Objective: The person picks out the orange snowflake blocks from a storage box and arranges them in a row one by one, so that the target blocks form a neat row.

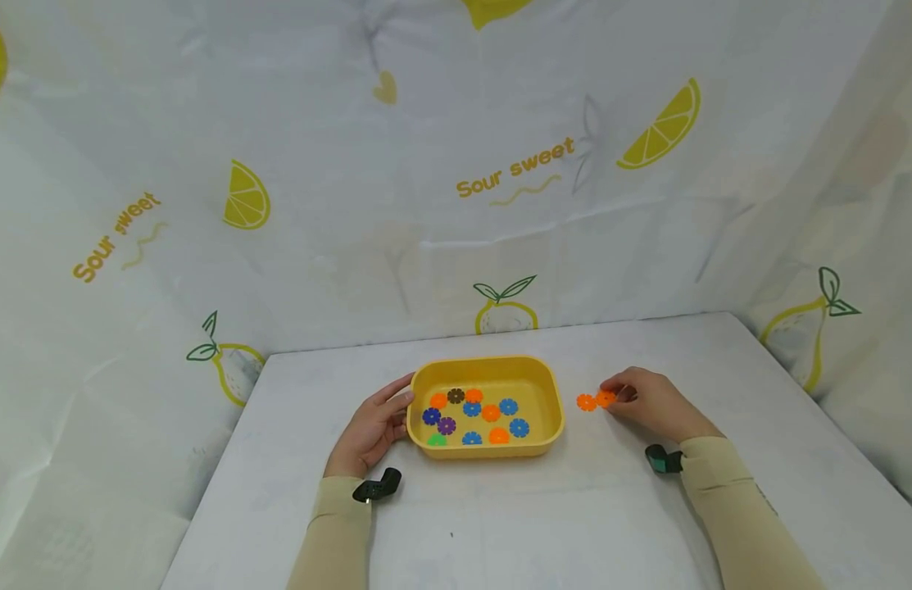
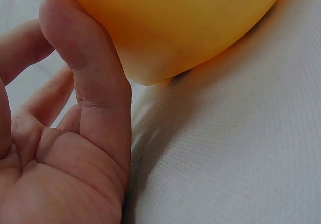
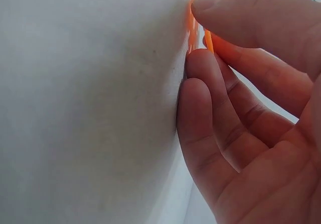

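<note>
A yellow tray [image 1: 487, 451] stands on the table, with my left hand [image 1: 372, 426] holding its left side. The left wrist view has fingers of that hand curved against the tray's outer wall [image 2: 185, 28]. Right of the tray, my right hand [image 1: 655, 401] pinches an orange notched disc [image 1: 604, 399] between thumb and fingers. A second orange notched disc [image 1: 586, 402] lies at its left edge; cannot tell whether the two are joined. From the right wrist, thin orange edges show at the fingertips [image 3: 198, 63], close to the table; the fingers hide the rest.
Inside the tray lie several loose notched discs: orange, light blue [image 1: 519, 428], dark blue [image 1: 431, 416], purple [image 1: 446, 426], brown [image 1: 456, 396] and green [image 1: 437, 440]. A white cloth covers the table [image 1: 544, 524]. Behind it hangs a lemon-print curtain [image 1: 338, 270].
</note>
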The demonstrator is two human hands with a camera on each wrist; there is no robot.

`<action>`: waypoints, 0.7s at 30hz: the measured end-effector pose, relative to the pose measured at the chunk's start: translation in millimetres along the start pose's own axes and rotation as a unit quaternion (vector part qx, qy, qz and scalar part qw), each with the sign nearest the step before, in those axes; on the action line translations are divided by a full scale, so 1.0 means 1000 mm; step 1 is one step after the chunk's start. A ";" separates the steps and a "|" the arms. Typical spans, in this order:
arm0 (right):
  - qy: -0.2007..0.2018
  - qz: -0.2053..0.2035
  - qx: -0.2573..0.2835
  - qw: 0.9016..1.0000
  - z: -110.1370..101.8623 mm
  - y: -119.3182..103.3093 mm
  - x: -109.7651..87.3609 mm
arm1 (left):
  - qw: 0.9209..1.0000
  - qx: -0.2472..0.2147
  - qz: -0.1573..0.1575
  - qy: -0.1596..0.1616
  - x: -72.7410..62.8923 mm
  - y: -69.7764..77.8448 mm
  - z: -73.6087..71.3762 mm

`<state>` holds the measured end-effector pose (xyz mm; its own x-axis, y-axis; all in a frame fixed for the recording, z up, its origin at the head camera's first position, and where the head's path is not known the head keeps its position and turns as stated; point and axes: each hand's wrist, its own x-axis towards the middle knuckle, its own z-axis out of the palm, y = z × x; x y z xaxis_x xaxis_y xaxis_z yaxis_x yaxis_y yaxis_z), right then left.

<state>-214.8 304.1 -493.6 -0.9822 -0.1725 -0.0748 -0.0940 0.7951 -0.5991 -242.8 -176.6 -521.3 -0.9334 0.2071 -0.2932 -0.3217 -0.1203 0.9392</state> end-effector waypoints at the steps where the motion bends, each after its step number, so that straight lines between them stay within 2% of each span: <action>1: -0.001 0.000 0.002 1.000 0.000 0.000 0.000 | 1.000 0.001 0.000 0.000 0.000 0.000 0.000; 13: 0.010 -0.014 0.007 1.000 -0.004 -0.002 0.000 | 1.000 0.006 0.000 0.002 0.001 0.000 0.000; 17: 0.013 -0.027 0.017 0.999 -0.007 -0.012 0.004 | 1.000 0.002 0.001 -0.003 0.001 0.000 0.001; 21: -0.006 -0.051 0.005 0.999 -0.011 -0.032 0.013 | 1.000 0.002 -0.001 0.001 0.001 0.001 0.000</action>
<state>-226.7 283.0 -466.5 -0.9654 -0.2596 -0.0229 -0.1917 0.7669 -0.6125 -243.6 -176.0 -520.8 -0.9328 0.2063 -0.2955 -0.3233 -0.1169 0.9390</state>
